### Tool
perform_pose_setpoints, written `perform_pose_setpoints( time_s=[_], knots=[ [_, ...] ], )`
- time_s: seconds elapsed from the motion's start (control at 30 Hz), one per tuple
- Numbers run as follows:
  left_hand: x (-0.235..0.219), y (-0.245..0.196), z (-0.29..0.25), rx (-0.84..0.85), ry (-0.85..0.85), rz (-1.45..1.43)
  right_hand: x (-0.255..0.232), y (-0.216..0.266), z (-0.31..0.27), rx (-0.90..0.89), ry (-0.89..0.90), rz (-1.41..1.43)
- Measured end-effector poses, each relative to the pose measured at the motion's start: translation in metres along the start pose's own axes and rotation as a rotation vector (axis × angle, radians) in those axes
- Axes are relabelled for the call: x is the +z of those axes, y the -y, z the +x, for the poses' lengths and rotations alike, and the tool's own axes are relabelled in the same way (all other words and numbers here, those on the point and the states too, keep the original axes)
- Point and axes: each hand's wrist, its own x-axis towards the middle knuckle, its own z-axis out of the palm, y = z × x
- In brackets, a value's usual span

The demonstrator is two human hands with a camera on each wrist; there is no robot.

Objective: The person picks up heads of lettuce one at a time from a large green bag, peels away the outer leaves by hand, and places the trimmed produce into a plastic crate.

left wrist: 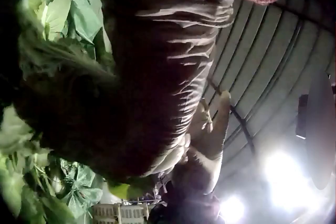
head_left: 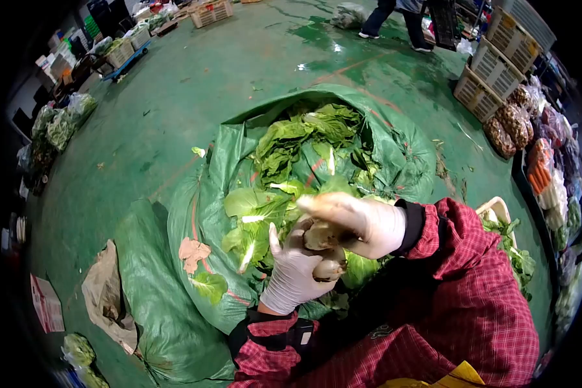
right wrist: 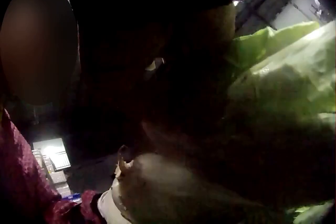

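Note:
In the head view, my white-gloved left hand (head_left: 291, 275) holds two round, brownish-white bulbs that look like onions, one upper bulb (head_left: 320, 236) and one lower bulb (head_left: 330, 270). Its thumb points up, while the other fingers are partly hidden behind the bulbs. Over the upper bulb is my gloved right hand (head_left: 368, 223), its fingers blurred; I cannot tell whether they grip it. Beneath both hands lie loose lettuce-like leaves (head_left: 249, 216) on a green woven sack (head_left: 204, 258). Darker leafy greens (head_left: 278, 152) fill the sack's mouth. Both wrist views are mostly dark.
A second green sack (head_left: 152, 284) and a brown sack (head_left: 107, 291) lie at the left. At right stand stacked crates (head_left: 498, 68), bagged vegetables (head_left: 540, 168) and a basket (head_left: 496, 210) of greens. A person's legs (head_left: 414, 26) show at the far top.

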Motion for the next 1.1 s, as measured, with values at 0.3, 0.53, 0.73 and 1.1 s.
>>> perform_pose_setpoints(
  time_s=[0.3,0.53,0.73,1.1],
  knots=[
    [-0.003,-0.004,-0.015,-0.011,-0.525,0.093,-0.019,-0.028,-0.034,0.299,-0.125,-0.56],
    [0.013,-0.01,-0.018,-0.153,-0.537,0.268,0.033,0.034,-0.005,0.069,-0.344,-0.399],
    [0.013,-0.016,-0.02,-0.136,-0.542,0.263,0.051,0.007,-0.008,-0.021,-0.487,-0.394],
    [0.013,-0.012,-0.023,-0.014,-0.511,0.213,-0.008,0.014,-0.003,0.114,-0.157,-0.184]
  ],
)
